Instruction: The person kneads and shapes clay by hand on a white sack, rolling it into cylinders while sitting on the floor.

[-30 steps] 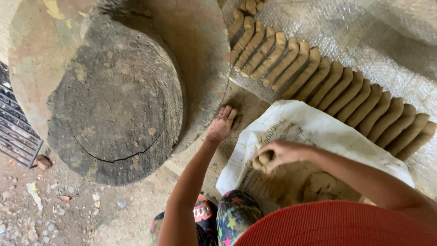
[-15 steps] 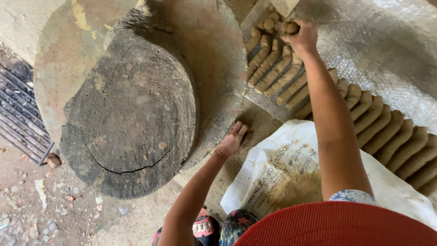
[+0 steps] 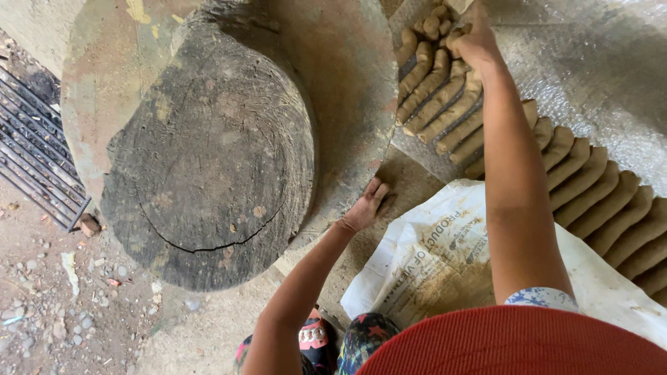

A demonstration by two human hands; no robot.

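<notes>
Head view, figure legend: round wooden block (image 3: pixel 208 160), dark and cracked, lying left of both hands on a mud-smeared slab (image 3: pixel 347 62). Right of the left hand lies a white woven sack (image 3: pixel 431 257), stained with clay. A long row of clay rolls (image 3: pixel 590 187) runs across a plastic sheet (image 3: pixel 590 76) from the far end, under the right hand, toward the near right edge; most of the row appears already laid. Left hand (image 3: pixel 365 208) presses flat, fingers together, on the slab's edge, holding nothing. Right hand (image 3: pixel 472 42), arm outstretched, curls its fingers around one clay roll (image 3: pixel 455 38) at the far end of the row; this piece seems to be at the point of placement, touching its neighbours. Metal grate (image 3: pixel 35 167) far left
</notes>
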